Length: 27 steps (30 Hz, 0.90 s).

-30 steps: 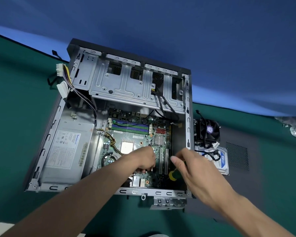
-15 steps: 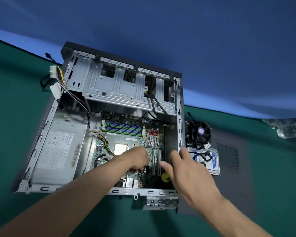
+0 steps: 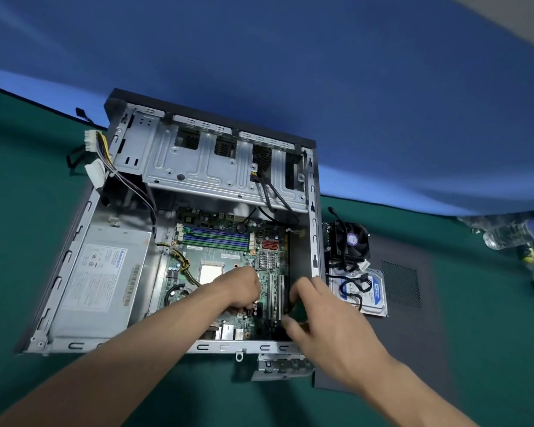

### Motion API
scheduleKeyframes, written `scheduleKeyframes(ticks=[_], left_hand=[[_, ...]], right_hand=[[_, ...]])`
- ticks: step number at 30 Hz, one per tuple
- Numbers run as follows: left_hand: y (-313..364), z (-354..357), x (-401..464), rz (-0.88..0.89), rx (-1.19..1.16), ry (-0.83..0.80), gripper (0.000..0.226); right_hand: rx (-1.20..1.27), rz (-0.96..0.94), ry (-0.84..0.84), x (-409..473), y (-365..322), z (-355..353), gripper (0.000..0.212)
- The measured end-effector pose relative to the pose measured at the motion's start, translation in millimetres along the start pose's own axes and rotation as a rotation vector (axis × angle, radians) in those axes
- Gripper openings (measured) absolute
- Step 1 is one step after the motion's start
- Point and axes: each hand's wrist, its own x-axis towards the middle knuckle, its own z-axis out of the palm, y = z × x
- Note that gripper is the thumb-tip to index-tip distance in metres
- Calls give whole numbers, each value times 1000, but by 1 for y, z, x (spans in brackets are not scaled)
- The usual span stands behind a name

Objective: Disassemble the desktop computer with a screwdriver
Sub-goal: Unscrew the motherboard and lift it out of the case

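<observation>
Teardown partway: side panel, fan cooler and hard drive lie at 3 o'clock of the case; motherboard and PSU remain. Left hand curls on the board, contents unclear. Right hand grips the green-handled screwdriver at the case's 5 o'clock.

Both forearms reach over motherboard: left hand knuckles-up, fingers curled onto it; right hand at its right edge, fingers curled, blurred.

A green counter runs beneath a blue backdrop. At the far right edge, clear plastic water bottles with blue labels lie blurred on the counter.
</observation>
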Motion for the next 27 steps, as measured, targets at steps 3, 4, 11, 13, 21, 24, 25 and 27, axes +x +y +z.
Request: scheduleKeyframes(ticks=[3,4,11,13,21,24,25,27], left_hand=[[0,0,1,15,6,-3,23],[0,0,0,16,6,-5,24],[1,1,-1,12,-9,-13,23],[1,1,0,19,7,-14,24],[0,1,-2,26,23,-23,21],[0,2,-2,28,33,-26,21],[0,2,-3,25,25,-28,21],[1,1,-4,21,13,-28,21]], right_hand=[[-45,-5,33,1,-2,3,16],[-54,-29,30,1,-4,5,13],[-69,31,15,7,-8,1,24],[-63,28,7,8,-10,2,29],[-139,33,14,5,-8,3,24],[-182,104,41,5,-8,3,27],[-186,103,53,5,-6,3,21],[-149,81,44,7,-6,1,15]])
